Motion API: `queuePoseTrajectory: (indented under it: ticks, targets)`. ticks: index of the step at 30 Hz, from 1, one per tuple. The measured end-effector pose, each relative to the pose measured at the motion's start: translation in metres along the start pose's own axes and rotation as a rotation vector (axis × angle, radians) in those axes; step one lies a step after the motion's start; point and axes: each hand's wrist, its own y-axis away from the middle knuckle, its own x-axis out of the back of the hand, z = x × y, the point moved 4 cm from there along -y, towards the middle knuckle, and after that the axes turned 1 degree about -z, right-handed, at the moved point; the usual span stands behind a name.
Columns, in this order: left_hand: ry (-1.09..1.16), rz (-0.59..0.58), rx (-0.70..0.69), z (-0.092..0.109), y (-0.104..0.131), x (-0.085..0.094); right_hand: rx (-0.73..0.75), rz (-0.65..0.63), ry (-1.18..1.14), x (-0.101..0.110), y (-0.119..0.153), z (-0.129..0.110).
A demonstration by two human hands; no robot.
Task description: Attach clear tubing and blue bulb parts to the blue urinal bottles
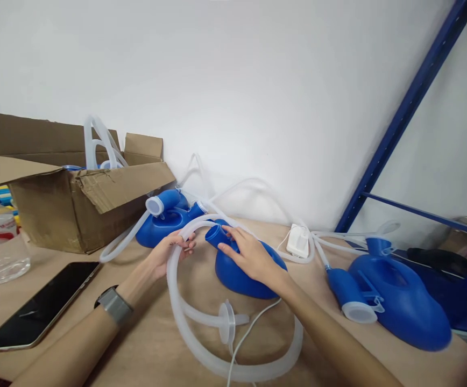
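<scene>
A blue plastic urinal bottle lies on the table in front of me, its open neck pointing left. My right hand grips it just behind the neck, thumb and fingers around that end. Looped through my left hand is a thick translucent hose, with the fingers curled round it. The hose sweeps down in a big ring on the table. A round clear cap sits on the hose near its free end, inside the ring. Where the hose's other end goes is hard to make out.
Another blue bottle with a hose stands behind, and one more lies at right. An open cardboard box holds hoses. At left are a phone and a water bottle. A white adapter and thin cable lie nearby.
</scene>
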Motion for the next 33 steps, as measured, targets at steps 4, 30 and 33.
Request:
queuePoseTrajectory:
  ticks: [4, 30, 33]
  targets:
    - [0.075, 0.0, -0.095, 0.012, 0.003, 0.001, -0.155, -0.029, -0.002, 0.006, -0.019, 0.014]
    - [0.012, -0.005, -0.087, 0.033, 0.015, 0.006, -0.452, 0.046, -0.967, 0.045, -0.024, 0.075]
    - [-0.181, 0.016, -0.046, 0.028, 0.01, 0.007, -0.452, 0.086, -0.933, 0.054, -0.023, 0.076]
